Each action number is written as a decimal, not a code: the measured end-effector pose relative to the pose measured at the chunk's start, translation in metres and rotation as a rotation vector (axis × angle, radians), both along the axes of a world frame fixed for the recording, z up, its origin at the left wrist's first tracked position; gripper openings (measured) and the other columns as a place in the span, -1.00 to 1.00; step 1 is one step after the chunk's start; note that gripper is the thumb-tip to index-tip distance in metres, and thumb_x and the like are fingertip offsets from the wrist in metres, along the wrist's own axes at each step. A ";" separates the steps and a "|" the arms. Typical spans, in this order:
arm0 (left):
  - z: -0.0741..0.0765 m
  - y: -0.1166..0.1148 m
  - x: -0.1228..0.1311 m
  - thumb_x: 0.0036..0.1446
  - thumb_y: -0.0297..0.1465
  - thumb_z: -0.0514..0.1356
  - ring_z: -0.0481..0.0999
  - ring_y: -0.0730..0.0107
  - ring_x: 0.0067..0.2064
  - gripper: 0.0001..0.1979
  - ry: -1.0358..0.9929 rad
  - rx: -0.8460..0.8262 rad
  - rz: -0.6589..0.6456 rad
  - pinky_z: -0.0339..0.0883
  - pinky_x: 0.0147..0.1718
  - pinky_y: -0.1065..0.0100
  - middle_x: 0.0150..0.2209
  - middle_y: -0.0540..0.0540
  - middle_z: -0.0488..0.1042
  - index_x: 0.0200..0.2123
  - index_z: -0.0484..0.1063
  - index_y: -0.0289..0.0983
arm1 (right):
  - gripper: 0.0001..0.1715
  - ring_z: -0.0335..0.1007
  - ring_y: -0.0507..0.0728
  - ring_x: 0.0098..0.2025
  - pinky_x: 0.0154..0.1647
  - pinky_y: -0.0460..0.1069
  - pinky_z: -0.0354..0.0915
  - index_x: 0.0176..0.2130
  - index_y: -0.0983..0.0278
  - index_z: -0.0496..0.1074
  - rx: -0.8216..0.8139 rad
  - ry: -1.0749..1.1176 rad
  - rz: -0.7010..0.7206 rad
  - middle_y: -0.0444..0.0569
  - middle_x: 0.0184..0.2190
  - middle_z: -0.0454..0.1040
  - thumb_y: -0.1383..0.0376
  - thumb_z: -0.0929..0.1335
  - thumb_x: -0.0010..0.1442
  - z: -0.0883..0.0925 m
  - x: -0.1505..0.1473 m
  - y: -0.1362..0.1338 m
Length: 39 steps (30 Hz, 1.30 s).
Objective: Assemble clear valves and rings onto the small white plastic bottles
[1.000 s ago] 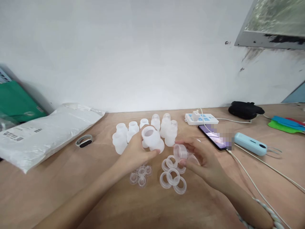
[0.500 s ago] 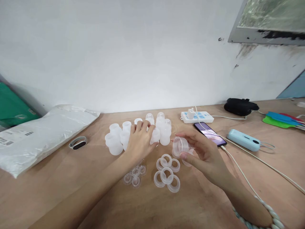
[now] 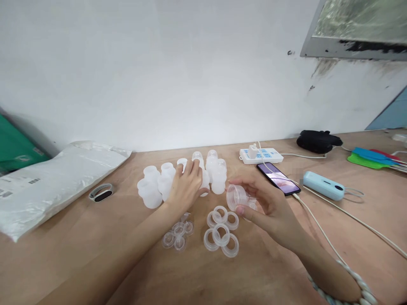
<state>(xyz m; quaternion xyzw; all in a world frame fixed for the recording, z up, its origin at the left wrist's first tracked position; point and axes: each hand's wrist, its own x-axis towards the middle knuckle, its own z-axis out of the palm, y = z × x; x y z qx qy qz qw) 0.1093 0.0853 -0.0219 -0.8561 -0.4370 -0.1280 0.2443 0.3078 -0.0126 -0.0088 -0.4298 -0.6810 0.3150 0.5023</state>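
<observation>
My left hand (image 3: 187, 182) is curled round a small translucent white baby bottle (image 3: 205, 181), its fingers over the top and thumb at the near side. Much of that bottle is hidden. Beside it stand several open white bottles (image 3: 151, 190) on the left and several bottles with clear domed caps (image 3: 218, 177) on the right. My right hand (image 3: 265, 203) grips a clear plastic cap (image 3: 235, 197) between thumb and fingers, its open end facing left. More clear caps (image 3: 252, 206) lie partly hidden behind this hand. Nearer me are clear ring collars (image 3: 221, 234) and clear nipples (image 3: 179, 229).
A white plastic parcel (image 3: 63, 182) and a fitness band (image 3: 102, 193) lie left. To the right are a power strip (image 3: 265, 156), a phone (image 3: 280, 178) on a cable, a light-blue device (image 3: 323, 185) and a black case (image 3: 319, 141). A wall rises behind the table.
My right hand has turned the cap so its open end faces more to the left. My left hand has shifted slightly, and its fingers cover more of the bottle. The view has moved a little.
</observation>
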 end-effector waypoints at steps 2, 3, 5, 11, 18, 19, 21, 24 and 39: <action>0.001 0.001 -0.001 0.12 -0.26 0.37 0.33 -0.23 0.07 -0.61 0.003 0.004 0.006 0.14 0.01 -0.02 0.05 -0.47 0.42 -0.10 0.50 -0.44 | -0.60 0.40 0.24 0.02 0.09 0.18 0.33 0.02 0.08 0.44 0.003 -0.009 -0.004 -0.04 -0.03 0.51 0.19 0.46 0.18 0.000 0.000 0.000; 0.001 0.001 -0.001 0.12 -0.26 0.37 0.33 -0.23 0.08 -0.61 0.003 0.006 0.008 0.14 0.01 -0.01 0.05 -0.47 0.42 -0.09 0.50 -0.43 | -0.61 0.40 0.24 0.02 0.09 0.19 0.33 0.02 0.08 0.44 0.005 -0.014 -0.007 -0.03 -0.03 0.51 0.19 0.46 0.19 0.000 -0.001 0.000; 0.002 0.003 -0.002 0.12 -0.26 0.37 0.33 -0.23 0.08 -0.60 -0.001 0.007 0.012 0.14 0.01 -0.01 0.06 -0.46 0.42 -0.07 0.49 -0.41 | -0.62 0.41 0.24 0.02 0.10 0.19 0.33 0.02 0.09 0.44 0.010 -0.022 -0.012 -0.03 -0.03 0.51 0.18 0.46 0.19 0.001 -0.001 -0.001; 0.001 0.003 -0.006 0.11 -0.34 0.37 0.33 -0.25 0.08 -0.45 -0.025 0.002 0.000 0.13 0.02 -0.02 0.09 -0.47 0.40 0.13 0.35 -0.39 | -0.62 0.43 0.23 0.01 0.08 0.16 0.35 0.00 0.09 0.44 0.017 -0.041 -0.001 -0.04 -0.04 0.52 0.18 0.46 0.18 0.001 -0.003 0.001; 0.009 -0.033 -0.012 0.22 -0.29 0.22 0.40 0.00 -0.09 -0.81 -0.508 -0.360 -0.232 0.21 -0.10 0.10 -0.13 -0.22 0.49 -0.16 0.49 -0.26 | -0.61 0.49 0.19 -0.09 -0.11 0.09 0.45 -0.08 0.13 0.37 -0.045 -0.058 0.017 -0.05 -0.15 0.52 0.21 0.50 0.12 -0.007 -0.011 0.002; 0.010 -0.042 -0.012 0.25 -0.30 0.16 0.41 0.10 -0.16 -0.84 -0.697 -0.535 -0.293 0.23 -0.14 0.16 -0.23 -0.15 0.50 -0.25 0.49 -0.24 | -0.63 0.50 0.19 -0.11 -0.13 0.08 0.46 -0.12 0.14 0.35 -0.019 -0.070 0.012 -0.05 -0.15 0.52 0.21 0.50 0.11 -0.009 -0.012 0.002; 0.012 -0.060 -0.011 0.27 -0.26 0.11 0.42 0.23 -0.28 -0.76 -1.065 -0.954 -0.347 0.27 -0.23 0.26 -0.36 -0.06 0.48 -0.31 0.51 -0.23 | -0.65 0.51 0.19 -0.15 -0.16 0.08 0.46 -0.19 0.16 0.33 0.093 -0.122 -0.009 -0.03 -0.17 0.54 0.20 0.51 0.10 -0.013 -0.016 0.002; 0.009 -0.079 -0.012 0.20 -0.22 0.21 0.36 0.35 -0.35 -0.77 -1.372 -1.346 -0.313 0.23 -0.30 0.36 -0.40 -0.02 0.47 -0.32 0.57 -0.24 | -0.74 0.53 0.18 -0.17 -0.18 0.06 0.47 -0.19 0.18 0.37 0.312 -0.208 0.005 0.01 -0.17 0.56 0.23 0.48 0.17 -0.018 -0.023 0.001; 0.008 -0.104 -0.017 -0.14 -0.23 0.40 0.14 0.55 -0.53 -0.74 -1.646 -1.619 0.031 0.05 -0.49 0.46 -0.63 0.09 0.29 -0.60 0.49 -0.30 | -0.58 0.48 0.15 -0.21 -0.24 0.02 0.48 0.10 0.15 0.36 0.391 -0.267 0.185 0.00 -0.20 0.49 0.12 0.40 0.28 -0.026 -0.040 -0.011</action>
